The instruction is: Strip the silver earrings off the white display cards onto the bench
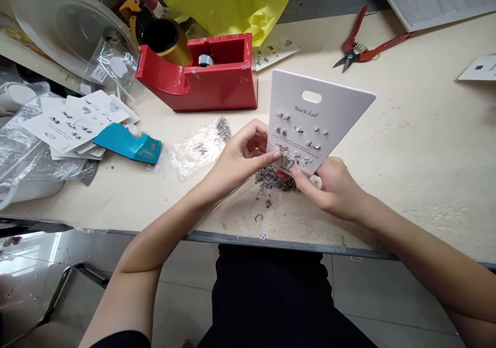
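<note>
Between my two hands a white earring card point(294, 92) printed "Stack Lab" is held up, tilted, with a slot near its top and several small silver earrings fixed in rows. My left hand point(248, 154) grips the card's lower left edge, thumb on the front. On the lower right edge my right hand point(329, 187) pinches it, thumb on the front and fingers behind. Below the card, partly hidden by it, a pile of tiny metal earring backs point(271, 180) lies on the table. Left of it is a clear zip bag point(197, 149) with more small metal pieces.
A red tape dispenser point(220, 79) stands behind my hands. At left are a teal tape cutter point(129, 144), stacked earring cards point(73, 123) and plastic bags. Red-handled pliers point(358, 50) lie at the back right. A yellow bag point(232, 1) sits at the back.
</note>
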Available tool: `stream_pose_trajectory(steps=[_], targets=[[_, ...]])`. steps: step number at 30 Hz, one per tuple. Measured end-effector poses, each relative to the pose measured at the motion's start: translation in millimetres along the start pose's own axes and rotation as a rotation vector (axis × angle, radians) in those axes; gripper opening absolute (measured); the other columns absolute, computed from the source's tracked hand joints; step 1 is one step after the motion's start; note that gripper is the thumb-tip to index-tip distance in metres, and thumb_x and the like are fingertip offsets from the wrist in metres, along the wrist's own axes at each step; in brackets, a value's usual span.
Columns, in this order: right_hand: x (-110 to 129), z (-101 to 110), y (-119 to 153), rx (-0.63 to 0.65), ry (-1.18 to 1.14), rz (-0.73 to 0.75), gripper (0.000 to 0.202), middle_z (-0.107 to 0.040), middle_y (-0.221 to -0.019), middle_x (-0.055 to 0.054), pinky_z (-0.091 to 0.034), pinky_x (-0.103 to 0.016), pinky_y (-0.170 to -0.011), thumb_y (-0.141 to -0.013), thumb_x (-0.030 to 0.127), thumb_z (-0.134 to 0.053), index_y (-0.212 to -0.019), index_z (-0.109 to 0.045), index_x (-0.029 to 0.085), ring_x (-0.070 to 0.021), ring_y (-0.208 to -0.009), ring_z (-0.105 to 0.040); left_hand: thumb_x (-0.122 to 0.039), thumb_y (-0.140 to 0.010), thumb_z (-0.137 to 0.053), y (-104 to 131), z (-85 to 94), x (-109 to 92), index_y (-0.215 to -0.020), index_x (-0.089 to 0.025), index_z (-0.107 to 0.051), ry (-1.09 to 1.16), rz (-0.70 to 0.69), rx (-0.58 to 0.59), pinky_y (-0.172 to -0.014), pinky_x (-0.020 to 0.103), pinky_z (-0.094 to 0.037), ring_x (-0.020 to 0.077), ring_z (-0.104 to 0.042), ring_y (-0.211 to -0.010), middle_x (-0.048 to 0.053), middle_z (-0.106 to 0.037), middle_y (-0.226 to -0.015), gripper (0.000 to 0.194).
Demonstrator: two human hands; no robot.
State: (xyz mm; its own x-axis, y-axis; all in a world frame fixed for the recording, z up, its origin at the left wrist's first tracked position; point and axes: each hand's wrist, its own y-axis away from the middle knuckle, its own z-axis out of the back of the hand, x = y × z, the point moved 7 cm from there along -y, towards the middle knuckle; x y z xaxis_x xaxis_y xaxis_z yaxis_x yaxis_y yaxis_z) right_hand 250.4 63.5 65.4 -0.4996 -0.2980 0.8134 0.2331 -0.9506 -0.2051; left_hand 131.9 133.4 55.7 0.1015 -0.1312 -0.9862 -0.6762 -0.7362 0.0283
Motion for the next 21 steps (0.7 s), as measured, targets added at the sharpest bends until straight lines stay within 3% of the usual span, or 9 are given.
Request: stream_pose_trajectory(steps=[3,6,9,11,13,16,21], targets=[[3.6,2.1,0.3,0.065,-0.023,0.102,0.029,-0.067,-0.078,-0.005,-0.053,-0.033,-0.060,-0.099,0.039,-0.044,-0.098,-0.067,0.022,-0.0193,-0.067,-0.063,-0.036,-0.073,-0.085,-0.9,2.3,-0.3,-0.084,-0.023,-0.055,-0.020,-0.036,-0.024,-0.066,0.025,-0.060,0.0118,-0.065,-0.073,-0.003,-0.066,-0.080,0.034],[14.5,9.1,2.0,0.112,-0.208,0.255,0.042,-0.070,-0.091,-0.006,-0.057,-0.035,-0.069,-0.101,0.055,-0.038,-0.115,-0.066,0.026,-0.0207,-0.079,-0.068,-0.038,-0.074,-0.084,-0.9,-0.3,-13.6,-0.079,-0.023,-0.052,-0.002,-0.177,0.053,-0.059,0.024,-0.058,0.0105,-0.062,-0.065,-0.004,-0.062,-0.074,0.036],[19.0,16.2,1.0,0.054,-0.314,0.267,0.033,-0.072,-0.099,-0.002,-0.058,-0.031,-0.072,-0.105,0.039,-0.037,-0.127,-0.060,0.032,-0.0164,-0.084,-0.070,-0.053,-0.074,-0.080,1.3,-6.6,-25.4,-0.074,-0.022,-0.055,0.014,-0.225,0.175,-0.054,0.023,-0.052,0.0094,-0.058,-0.061,-0.003,-0.056,-0.071,0.040],[22.5,17.4,0.7,-0.031,-0.226,0.284,0.026,-0.073,-0.096,-0.001,-0.058,-0.027,-0.071,-0.101,0.019,-0.046,-0.121,-0.060,0.029,-0.0135,-0.082,-0.071,-0.060,-0.073,-0.078,3.7,-13.5,-25.6,-0.073,-0.020,-0.057,0.007,-0.164,0.257,-0.055,0.024,-0.051,0.0101,-0.057,-0.062,-0.002,-0.056,-0.072,0.045],[27.3,15.9,1.9,-0.113,-0.115,0.337,0.028,-0.073,-0.088,0.000,-0.056,-0.025,-0.067,-0.094,0.004,-0.052,-0.110,-0.060,0.026,-0.0125,-0.077,-0.069,-0.054,-0.072,-0.081,6.9,-19.8,-23.2,-0.072,-0.019,-0.059,0.011,-0.105,0.303,-0.058,0.024,-0.049,0.0100,-0.057,-0.064,-0.001,-0.057,-0.073,0.041],[32.5,10.6,5.0,-0.167,-0.028,0.427,0.023,-0.067,-0.074,0.001,-0.051,-0.026,-0.056,-0.090,0.001,-0.055,-0.097,-0.057,0.023,-0.0120,-0.063,-0.060,-0.040,-0.073,-0.083,10.6,-25.9,-18.0,-0.071,-0.018,-0.060,0.028,-0.044,0.314,-0.059,0.022,-0.043,0.0082,-0.054,-0.065,-0.002,-0.056,-0.074,0.032],[35.8,11.3,6.5,-0.195,0.086,0.480,0.015,-0.059,-0.068,0.002,-0.047,-0.024,-0.051,-0.092,0.005,-0.054,-0.093,-0.055,0.020,-0.0107,-0.058,-0.054,-0.035,-0.076,-0.081,12.9,-27.9,-12.7,-0.075,-0.018,-0.060,0.055,0.003,0.355,-0.061,0.019,-0.042,0.0076,-0.053,-0.069,-0.002,-0.055,-0.078,0.028]])
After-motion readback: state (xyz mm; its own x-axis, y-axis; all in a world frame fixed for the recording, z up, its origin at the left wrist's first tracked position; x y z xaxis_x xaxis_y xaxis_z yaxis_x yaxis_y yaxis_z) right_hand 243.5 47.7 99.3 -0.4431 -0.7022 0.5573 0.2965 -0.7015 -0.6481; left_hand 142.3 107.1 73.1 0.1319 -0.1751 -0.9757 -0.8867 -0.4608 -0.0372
